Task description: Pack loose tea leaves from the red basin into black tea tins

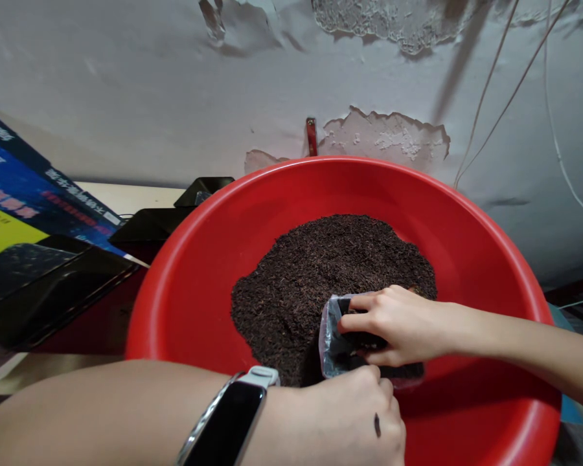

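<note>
A big red plastic basin (189,259) holds a heap of dark loose tea leaves (320,272). A small clear plastic bag (331,343), partly filled with the dark leaves, lies open at the near edge of the heap. My right hand (393,323) reaches in from the right, its fingers curled round the bag's mouth and a clump of leaves. My left hand (354,421), with a black smartwatch (230,417) on the wrist, comes in from the lower left and pinches the bag's near edge.
A black tray and a blue and yellow printed box (14,207) lie to the left of the basin. Behind it is a grey wall with peeling paint (383,136), and thin wires (505,97) hang at the upper right.
</note>
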`<state>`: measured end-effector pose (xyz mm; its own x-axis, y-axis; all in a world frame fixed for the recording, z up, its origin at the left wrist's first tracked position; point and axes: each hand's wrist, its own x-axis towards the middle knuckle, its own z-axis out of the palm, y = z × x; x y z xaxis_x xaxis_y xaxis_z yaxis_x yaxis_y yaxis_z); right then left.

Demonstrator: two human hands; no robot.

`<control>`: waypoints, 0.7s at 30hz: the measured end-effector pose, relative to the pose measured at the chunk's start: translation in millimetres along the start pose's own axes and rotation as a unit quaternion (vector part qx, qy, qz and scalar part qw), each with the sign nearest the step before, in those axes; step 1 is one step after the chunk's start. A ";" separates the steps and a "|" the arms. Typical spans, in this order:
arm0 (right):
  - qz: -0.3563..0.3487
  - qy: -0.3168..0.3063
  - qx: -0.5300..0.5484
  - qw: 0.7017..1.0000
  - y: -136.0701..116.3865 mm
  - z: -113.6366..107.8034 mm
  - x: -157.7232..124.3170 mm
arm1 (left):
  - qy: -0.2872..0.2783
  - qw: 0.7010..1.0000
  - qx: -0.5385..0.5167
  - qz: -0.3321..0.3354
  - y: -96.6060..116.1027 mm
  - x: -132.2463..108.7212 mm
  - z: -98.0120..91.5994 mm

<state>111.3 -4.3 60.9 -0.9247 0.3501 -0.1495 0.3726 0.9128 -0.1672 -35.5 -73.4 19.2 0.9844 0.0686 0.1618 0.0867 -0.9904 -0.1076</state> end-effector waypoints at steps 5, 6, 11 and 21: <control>0.004 -0.003 0.000 1.000 -0.2 -0.5 0.4 | 0.000 1.000 -0.004 0.001 -0.2 -0.1 -0.7; 0.004 -0.004 -0.001 1.000 -0.1 -0.5 0.5 | 0.002 1.000 -0.005 0.000 -0.1 -0.1 -0.3; 0.000 -0.004 -0.005 1.000 0.9 0.3 0.5 | 0.003 1.000 -0.005 -0.001 0.6 -0.5 2.0; 0.003 0.000 -0.017 1.000 -0.2 0.1 1.0 | -0.038 0.999 0.023 -0.029 3.7 1.6 -6.1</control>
<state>110.3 -4.1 60.6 -0.9227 0.3550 -0.1506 0.3748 0.9174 -0.1339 -34.6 -77.6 25.1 0.9860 0.1366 0.0953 0.1495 -0.9780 -0.1453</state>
